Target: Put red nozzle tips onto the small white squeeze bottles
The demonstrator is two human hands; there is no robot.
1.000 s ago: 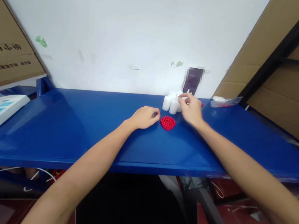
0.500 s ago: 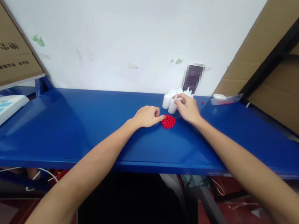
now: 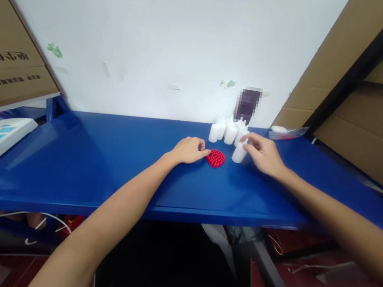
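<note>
Right of the red pile (image 3: 216,159), the right hand (image 3: 266,155) pinches a bottle (image 3: 238,154), roughly upright. Nearer, at the pile's left edge: the left hand (image 3: 188,150), half-curled, grip unclear.

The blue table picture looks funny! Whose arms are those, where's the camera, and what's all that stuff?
There's no robot here. Those are a person's own bare arms and hands, seen by a camera on their head looking forward and down. The right hand holds a white bottle near its top. The left hand rests on the blue table, its thumb at the edge of a patch of small red pieces. More white bottles stand behind. Far left sits a white device with light-blue panels.
</note>
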